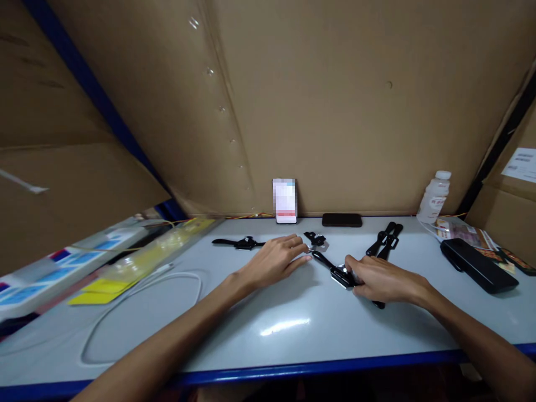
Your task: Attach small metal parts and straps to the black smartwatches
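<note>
My right hand (379,277) is closed around the middle of a black spokeshave (342,276). One handle of the tool points up-left toward my left hand, and the other shows below my fingers. My left hand (276,255) is over the table, palm down, its fingers stretched and the thumb apart from them. Its fingertips come close to that handle's end and to some small black metal parts (315,239). Partly behind my left hand lies another black spokeshave (245,242). Two black spokeshave bodies (386,241) rest side by side beyond my right hand.
A phone (285,201) leans against the cardboard wall, with a dark flat device (341,220) beside it. On the right are a bottle (435,198), printed packets (467,231) and a black case (479,265). A white cable (94,329), yellow sheets (106,291) and a power strip (54,279) lie left.
</note>
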`<state>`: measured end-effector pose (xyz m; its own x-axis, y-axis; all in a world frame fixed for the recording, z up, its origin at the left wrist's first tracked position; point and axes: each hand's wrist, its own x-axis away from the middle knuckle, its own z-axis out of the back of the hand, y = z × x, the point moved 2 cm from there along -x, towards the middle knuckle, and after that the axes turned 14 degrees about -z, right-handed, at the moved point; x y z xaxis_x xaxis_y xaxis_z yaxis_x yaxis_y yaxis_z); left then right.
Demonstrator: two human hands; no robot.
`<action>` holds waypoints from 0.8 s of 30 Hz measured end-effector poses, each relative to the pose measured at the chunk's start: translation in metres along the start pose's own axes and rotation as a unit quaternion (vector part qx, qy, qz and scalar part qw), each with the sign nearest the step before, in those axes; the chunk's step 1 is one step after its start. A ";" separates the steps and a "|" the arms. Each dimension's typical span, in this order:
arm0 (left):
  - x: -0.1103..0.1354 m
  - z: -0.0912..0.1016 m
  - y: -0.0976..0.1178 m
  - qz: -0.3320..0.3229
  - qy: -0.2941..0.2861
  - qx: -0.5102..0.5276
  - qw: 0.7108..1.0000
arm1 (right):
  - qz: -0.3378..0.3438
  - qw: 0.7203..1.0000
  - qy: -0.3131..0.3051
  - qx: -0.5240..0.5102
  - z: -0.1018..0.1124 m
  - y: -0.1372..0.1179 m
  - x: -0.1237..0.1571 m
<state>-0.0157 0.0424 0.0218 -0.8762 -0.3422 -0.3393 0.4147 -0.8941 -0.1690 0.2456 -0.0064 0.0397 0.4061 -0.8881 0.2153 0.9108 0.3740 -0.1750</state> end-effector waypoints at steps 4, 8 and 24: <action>0.011 0.007 -0.020 0.054 0.044 -0.017 0.997 | 0.013 1.000 0.008 0.001 0.000 0.005 0.001; 0.017 0.014 -0.030 0.094 0.076 -0.019 0.993 | 0.041 0.999 0.024 -0.012 -0.004 0.007 -0.003; 0.003 0.019 0.024 -0.015 -0.179 0.037 0.983 | -0.025 0.942 0.332 -0.045 0.002 0.009 -0.023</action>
<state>-0.0130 0.0140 0.0343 -0.9235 -0.3832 0.0138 0.3800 -0.9194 -0.1011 0.2445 0.0176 0.0355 0.1989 -0.8871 -0.4166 0.9054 0.3291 -0.2684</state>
